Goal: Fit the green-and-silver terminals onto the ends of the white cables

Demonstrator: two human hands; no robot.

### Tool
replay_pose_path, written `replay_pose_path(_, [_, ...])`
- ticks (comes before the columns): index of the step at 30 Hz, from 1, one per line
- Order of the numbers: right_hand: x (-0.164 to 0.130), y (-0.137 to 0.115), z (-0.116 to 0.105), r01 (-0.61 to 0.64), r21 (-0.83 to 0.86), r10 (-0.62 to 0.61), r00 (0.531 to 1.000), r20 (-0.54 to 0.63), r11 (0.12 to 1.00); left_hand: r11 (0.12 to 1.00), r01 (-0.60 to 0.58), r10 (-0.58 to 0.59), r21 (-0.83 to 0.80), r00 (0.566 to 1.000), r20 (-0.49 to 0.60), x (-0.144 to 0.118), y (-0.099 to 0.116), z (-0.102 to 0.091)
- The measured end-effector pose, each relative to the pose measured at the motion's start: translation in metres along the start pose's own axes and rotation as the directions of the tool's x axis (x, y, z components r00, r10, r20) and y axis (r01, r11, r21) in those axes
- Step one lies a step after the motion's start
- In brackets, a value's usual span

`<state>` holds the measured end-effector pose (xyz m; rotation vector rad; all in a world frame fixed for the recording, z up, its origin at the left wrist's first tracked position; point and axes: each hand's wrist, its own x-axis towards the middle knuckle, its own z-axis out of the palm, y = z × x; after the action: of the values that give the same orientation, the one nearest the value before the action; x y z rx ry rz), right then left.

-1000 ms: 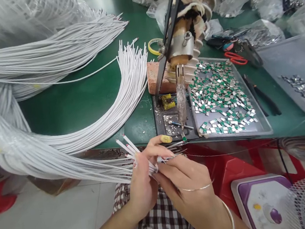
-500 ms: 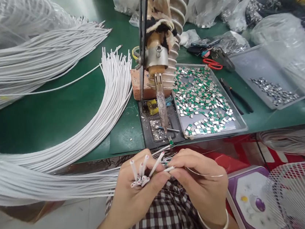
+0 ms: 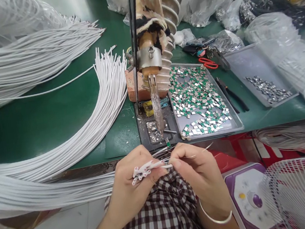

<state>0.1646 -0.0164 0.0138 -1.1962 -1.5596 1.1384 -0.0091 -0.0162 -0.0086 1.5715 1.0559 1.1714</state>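
Just below the worktop [image 3: 46,123] edge, your left hand [image 3: 130,190] clenches a bundle of white wires [image 3: 143,168]; right hand [image 3: 194,168] pinches one stripped end. Light, limp, springy: grip near the tips.

**Both hands meet in front of the body**

The left hand [image 3: 132,183] is curled into a loose fist, thumb pressed forward. The right hand [image 3: 195,168] pinches fingertips together (wrist bent inward), apparently touching the left thumb. Both forearms angle up from below.
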Motion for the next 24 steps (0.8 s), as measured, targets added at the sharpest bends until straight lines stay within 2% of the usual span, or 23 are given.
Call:
replay_pose_path(2, [0.003, 0.000, -0.005, -0.001, -0.085, 0.001, 1.000, 0.002, 0.996, 1.000, 0.011, -0.011, -0.012, 1.000, -0.012, -0.002, -0.004, 0.000])
replay_pose_path(4, [0.010, 0.004, -0.018, 0.025, -0.268, -0.060, 0.991, -0.123, 0.963, 0.996, 0.051, -0.054, -0.069, 0.998, -0.045, -0.004, -0.007, -0.002])
replay_pose_path(6, [0.021, 0.013, -0.038, -0.056, -0.559, -0.173, 0.921, -0.348, 0.827, 0.984, 0.089, -0.107, -0.155, 0.988, -0.111, -0.007, -0.010, -0.005])
replay_pose_path(7, [0.027, 0.018, -0.048, -0.101, -0.677, -0.210, 0.908, -0.362, 0.729, 0.976, 0.105, -0.131, -0.190, 0.983, -0.129, -0.008, -0.011, -0.005])
replay_pose_path(9, [0.039, 0.029, -0.067, -0.106, -0.802, -0.157, 0.957, -0.242, 0.588, 0.962, 0.137, -0.173, -0.238, 0.975, -0.138, -0.010, -0.013, -0.005])
replay_pose_path(11, [0.050, 0.037, -0.078, -0.059, -0.831, -0.098, 0.986, -0.135, 0.553, 0.947, 0.172, -0.215, -0.270, 0.967, -0.138, -0.011, -0.013, -0.001])
replay_pose_path(15, [0.060, 0.044, -0.081, -0.001, -0.812, -0.112, 0.990, -0.081, 0.584, 0.928, 0.253, -0.308, -0.273, 0.933, -0.185, -0.010, -0.010, 0.006])
replay_pose_path(19, [0.055, 0.039, -0.071, 0.045, -0.771, -0.202, 0.973, -0.109, 0.635, 0.952, 0.246, -0.275, -0.182, 0.948, -0.159, -0.003, -0.007, 0.007])
replay_pose_path(21, [0.047, 0.033, -0.059, 0.076, -0.702, -0.264, 0.950, -0.165, 0.709, 0.960, 0.218, -0.244, -0.178, 0.960, -0.141, 0.000, -0.006, 0.006])
replay_pose_path(23, [0.036, 0.025, -0.043, 0.105, -0.474, -0.278, 0.909, -0.311, 0.874, 0.960, 0.211, -0.236, -0.184, 0.964, -0.126, 0.003, -0.005, 0.006])
replay_pose_path(24, [0.030, 0.021, -0.034, 0.104, -0.364, -0.250, 0.890, -0.382, 0.926, 0.960, 0.214, -0.237, -0.180, 0.964, -0.119, 0.004, -0.004, 0.007])
